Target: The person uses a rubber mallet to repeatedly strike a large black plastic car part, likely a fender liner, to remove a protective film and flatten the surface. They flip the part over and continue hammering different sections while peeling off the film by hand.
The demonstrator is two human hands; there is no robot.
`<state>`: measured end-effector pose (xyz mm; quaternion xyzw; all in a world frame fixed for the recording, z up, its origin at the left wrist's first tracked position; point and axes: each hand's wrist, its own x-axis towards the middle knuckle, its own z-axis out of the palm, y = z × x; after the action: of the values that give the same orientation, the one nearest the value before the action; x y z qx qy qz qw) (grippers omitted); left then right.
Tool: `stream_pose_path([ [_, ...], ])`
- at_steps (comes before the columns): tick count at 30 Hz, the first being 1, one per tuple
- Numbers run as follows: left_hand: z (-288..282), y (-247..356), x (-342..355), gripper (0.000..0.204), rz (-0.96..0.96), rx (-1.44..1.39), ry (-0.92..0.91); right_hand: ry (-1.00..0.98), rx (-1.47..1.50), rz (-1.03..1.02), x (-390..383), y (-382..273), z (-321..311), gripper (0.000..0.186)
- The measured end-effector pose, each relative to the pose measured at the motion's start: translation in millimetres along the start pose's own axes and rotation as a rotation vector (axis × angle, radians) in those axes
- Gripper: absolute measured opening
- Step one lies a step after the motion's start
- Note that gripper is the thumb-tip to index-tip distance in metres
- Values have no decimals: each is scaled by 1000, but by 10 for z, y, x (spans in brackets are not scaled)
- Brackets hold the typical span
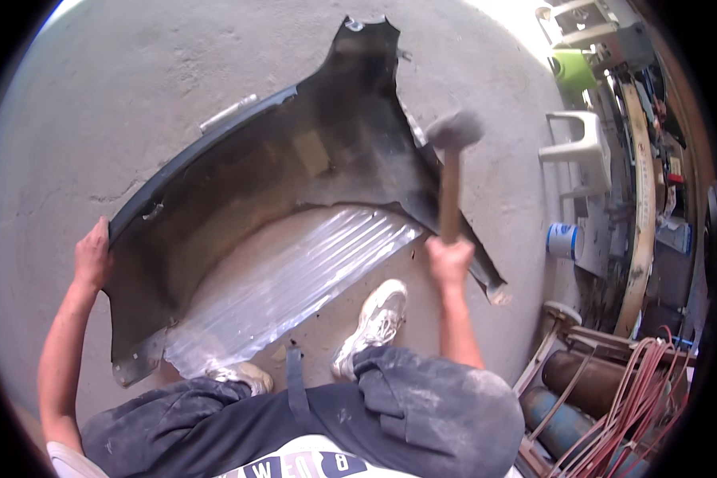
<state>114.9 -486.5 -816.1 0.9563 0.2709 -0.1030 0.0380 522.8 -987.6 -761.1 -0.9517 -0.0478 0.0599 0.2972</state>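
Note:
A dark car fender lies on the floor before me, its hollow inner side facing up. My left hand grips its left edge, fingers wrapped over the rim and partly hidden behind it. In my right hand is the wooden handle of a mallet, closed tight around the lower end. The dark mallet head is raised over the fender's right side, slightly blurred, and I cannot tell whether it touches the metal. Under the fender's wheel arch lies a ribbed clear plastic sheet.
My shoes stand at the near side of the sheet. To the right are a white stool, a blue and white can, a green container, a long wooden beam, gas cylinders and coiled red hose.

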Motion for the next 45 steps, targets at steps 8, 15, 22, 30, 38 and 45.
stream_pose_path([
  [8, 108, -114, -58, 60, 104, -12, 97, 203, 388, -294, -213, 87, -48, 7],
  [15, -85, 40, -2, 52, -34, -44, 16, -70, 99, 14, -149, -62, -121, 18],
  [22, -14, 47, -68, 49, 48, -41, 78, 154, 176, -203, -234, 337, -59, 20],
  [30, 75, -165, -157, 56, 8, -6, -26, -19, 44, -78, -39, -327, -317, 17],
  [38, -13, 51, 34, 62, -63, -30, -94, -90, -318, -146, -100, 475, -11, 15],
  [45, 170, -278, -198, 61, 83, 14, 37, -23, 155, -134, -90, -417, -202, 18],
])
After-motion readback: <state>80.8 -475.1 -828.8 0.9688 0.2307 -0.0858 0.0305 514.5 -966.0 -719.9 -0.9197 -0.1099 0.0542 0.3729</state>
